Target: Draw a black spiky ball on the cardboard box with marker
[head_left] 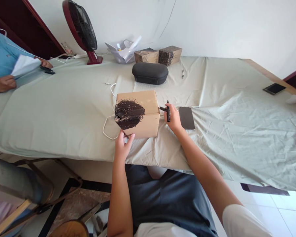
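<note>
The person's dark trousers (160,197) are nearest, at the edge of the cloth-covered table (71,121). The left hand (123,144) touches the near left corner of the box (148,126), thumb against its near face and the other fingers partly hidden; I cannot tell whether they grip it. The box stands on the table in front of the person, a dense patch of black strokes (130,113) across its left part. Just beside its right side, the right hand (173,118) has its fingers closed on a black marker (168,113) — held nearly upright — while a short black piece juts from the fingers toward the box.

A phone (186,119) lies right of that hand, and a white cable (105,126) loops out left of the box. Farther back are a black case (150,74) and a small pen (183,74); behind them, two marked cartons (171,55), a basket of papers (122,54) and a red fan (81,29). At far left, another person (5,56) holds paper (24,65) — a dark object (47,70) lies beside it.
</note>
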Demonstrator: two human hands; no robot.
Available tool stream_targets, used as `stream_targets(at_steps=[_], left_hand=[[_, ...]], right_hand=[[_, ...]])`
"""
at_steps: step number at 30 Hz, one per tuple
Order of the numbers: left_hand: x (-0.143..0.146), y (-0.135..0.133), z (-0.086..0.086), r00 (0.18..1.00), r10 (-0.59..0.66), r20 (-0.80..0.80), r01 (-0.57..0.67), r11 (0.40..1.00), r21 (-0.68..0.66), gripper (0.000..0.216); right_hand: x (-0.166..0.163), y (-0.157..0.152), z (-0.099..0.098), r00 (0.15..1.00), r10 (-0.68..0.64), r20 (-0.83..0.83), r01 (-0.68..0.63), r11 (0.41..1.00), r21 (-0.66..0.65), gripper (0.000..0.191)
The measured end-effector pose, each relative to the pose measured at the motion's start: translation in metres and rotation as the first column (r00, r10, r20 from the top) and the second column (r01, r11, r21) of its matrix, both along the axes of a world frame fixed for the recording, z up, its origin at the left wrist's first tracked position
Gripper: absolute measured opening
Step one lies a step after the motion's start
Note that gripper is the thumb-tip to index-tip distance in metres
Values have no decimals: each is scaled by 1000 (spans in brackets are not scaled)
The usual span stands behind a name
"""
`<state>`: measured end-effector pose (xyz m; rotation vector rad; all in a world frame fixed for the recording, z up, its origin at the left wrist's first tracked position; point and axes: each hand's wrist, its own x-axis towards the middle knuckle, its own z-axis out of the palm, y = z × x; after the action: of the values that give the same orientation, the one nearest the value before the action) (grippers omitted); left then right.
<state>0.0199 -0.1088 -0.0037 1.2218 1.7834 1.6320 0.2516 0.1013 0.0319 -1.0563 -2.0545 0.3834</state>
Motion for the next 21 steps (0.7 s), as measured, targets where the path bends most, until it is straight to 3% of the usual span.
stream_targets(at_steps=[4, 7, 10, 12, 14, 17, 19, 21], left_hand=[[23, 21, 8, 982, 113, -149, -112, 994, 15, 55], [36, 30, 15, 961, 202, -189, -198, 979, 43, 63], [45, 21, 33, 897, 394, -198, -350, 909, 226, 71], [51, 6, 52, 871, 470, -146, -383, 833, 400, 51], [59, -12, 73, 930, 361, -74, -273, 810, 519, 34], [73, -32, 96, 999, 14, -38, 5, 889, 458, 47], [80, -36, 104, 1000, -9, 18, 2, 930, 366, 35], [83, -35, 107, 991, 90, 102, -119, 932, 342, 28]], right_hand=[[14, -9, 17, 963, -48, -265, 86, 987, 135, 33], [17, -24, 36, 883, 35, -469, 92, 965, 247, 28], [18, -54, 57, 821, 171, -545, 39, 935, 353, 27], [18, -81, 67, 788, 301, -537, -66, 909, 411, 34], [15, -111, 74, 763, 443, -471, -243, 872, 426, 43], [5, -147, 78, 728, 593, -344, -456, 794, 402, 49], [-3, -161, 78, 709, 642, -291, -541, 761, 359, 47], [-10, -169, 76, 682, 664, -306, -581, 746, 325, 42]])
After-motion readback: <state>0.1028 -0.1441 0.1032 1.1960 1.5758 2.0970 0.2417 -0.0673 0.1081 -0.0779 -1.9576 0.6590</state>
